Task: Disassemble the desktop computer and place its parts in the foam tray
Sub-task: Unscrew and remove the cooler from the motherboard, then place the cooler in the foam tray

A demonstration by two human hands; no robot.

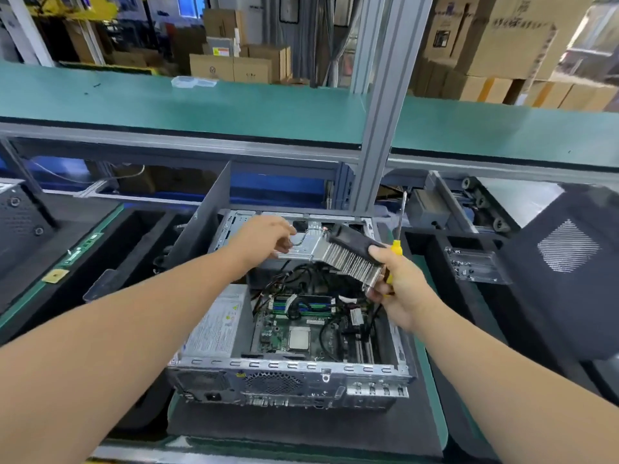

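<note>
The open desktop computer case [291, 370] lies in front of me, its motherboard [301, 333] and bare processor [299, 339] exposed. Above the case my right hand [398, 289] holds a finned heatsink with a black fan [351, 259], together with a yellow-handled screwdriver [397, 246] whose shaft points up. My left hand [264, 241] pinches the heatsink's thin cable near the drive cage [303, 242]. The black foam tray [445, 259] lies to the right, a clear plastic part [475, 266] resting in it.
The power supply [217, 326] fills the case's left side. The removed side panel [204, 226] stands upright left of the case. Another black foam tray [127, 249] sits left, with a memory stick [83, 249] on its edge. A black panel [566, 262] lies far right. An aluminium post [378, 128] rises behind.
</note>
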